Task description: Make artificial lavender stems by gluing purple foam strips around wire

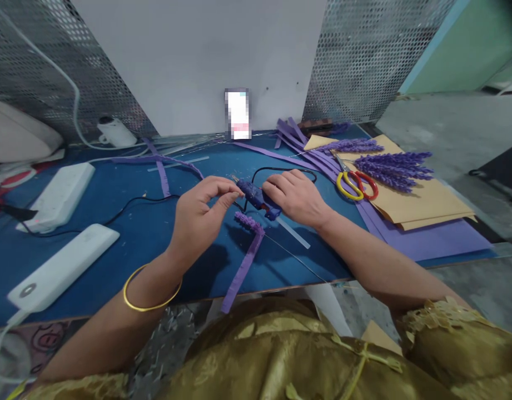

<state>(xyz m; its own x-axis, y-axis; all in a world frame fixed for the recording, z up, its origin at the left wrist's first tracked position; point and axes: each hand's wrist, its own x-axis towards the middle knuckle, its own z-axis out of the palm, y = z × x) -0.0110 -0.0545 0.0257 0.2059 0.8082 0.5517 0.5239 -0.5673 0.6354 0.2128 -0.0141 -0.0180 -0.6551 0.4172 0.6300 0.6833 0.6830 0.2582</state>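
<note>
My right hand (296, 195) is curled over a blue hot glue gun (251, 193), which lies above the table with its nozzle pointing up and left. Close to the nozzle end, my left hand (203, 214) has thumb and fingertips pinched together; whatever is between them is too small to make out. Below the glue gun is a purple fringed flower spike (248, 222) on a thin wire stem (295, 256). From it a flat purple paper strip (242, 272) hangs past the table's front edge. A clear glue stick (294, 232) shows behind the gun.
Red and yellow scissors (351, 186) and finished purple flower spikes (395, 169) lie on brown paper (431, 203) at right. Purple strips (309, 153) lie behind. A white power bank (64, 269), a power strip (59, 194) and cables occupy the left. A phone (238, 114) stands at back.
</note>
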